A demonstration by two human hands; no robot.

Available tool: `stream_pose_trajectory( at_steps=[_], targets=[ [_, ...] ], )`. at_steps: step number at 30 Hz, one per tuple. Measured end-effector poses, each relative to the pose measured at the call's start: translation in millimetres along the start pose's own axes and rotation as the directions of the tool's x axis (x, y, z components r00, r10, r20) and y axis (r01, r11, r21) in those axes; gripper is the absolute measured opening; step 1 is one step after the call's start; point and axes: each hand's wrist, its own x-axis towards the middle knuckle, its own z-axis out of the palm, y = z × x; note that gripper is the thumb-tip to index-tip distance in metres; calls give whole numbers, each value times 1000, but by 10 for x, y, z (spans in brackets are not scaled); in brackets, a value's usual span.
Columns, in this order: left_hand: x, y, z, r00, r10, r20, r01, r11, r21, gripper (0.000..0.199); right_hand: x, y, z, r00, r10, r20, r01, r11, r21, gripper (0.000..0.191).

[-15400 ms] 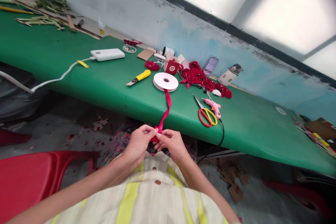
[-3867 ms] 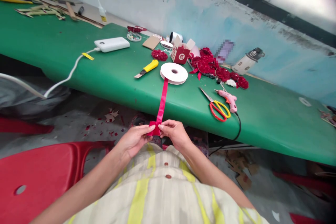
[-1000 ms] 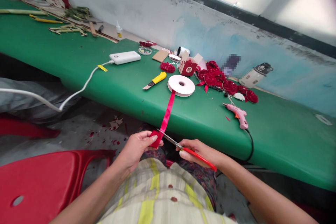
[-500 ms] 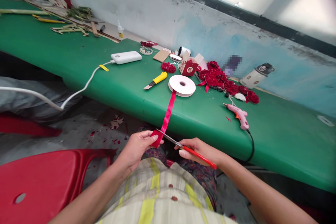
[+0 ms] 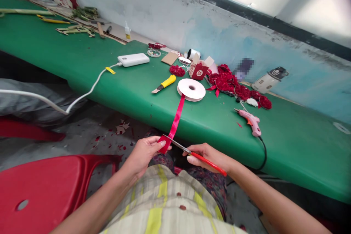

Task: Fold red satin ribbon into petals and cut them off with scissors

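Observation:
Red satin ribbon [image 5: 177,119] runs from a white spool [image 5: 191,89] on the green table down to my left hand [image 5: 146,152], which pinches its folded end between thumb and fingers. My right hand [image 5: 207,157] grips red-handled scissors [image 5: 204,160]. Their blades point left and lie across the ribbon just above my left thumb. Whether the blades are fully closed cannot be made out. The ribbon is still in one piece with the spool. Behind the spool, a yellow utility knife [image 5: 164,83] lies on the table.
A pink glue gun [image 5: 251,121] with a black cord lies at the right. Red fabric flowers [image 5: 225,78] and a small red box [image 5: 199,68] stand behind the spool. A white power bank [image 5: 134,60] trails a cable leftward. A red plastic stool [image 5: 46,186] stands at my left.
The view has shifted very slightly. My hands, the ribbon and the scissors keep practically the same positions.

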Motion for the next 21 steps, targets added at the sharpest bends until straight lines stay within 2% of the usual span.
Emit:
stream_pose_trajectory(
  at_steps=[21],
  targets=[
    [-1,14,21,1000,3,-16,-3,1000,-23,26,15,40,-11,1000,3,-24,-3,1000,5,50]
  ],
)
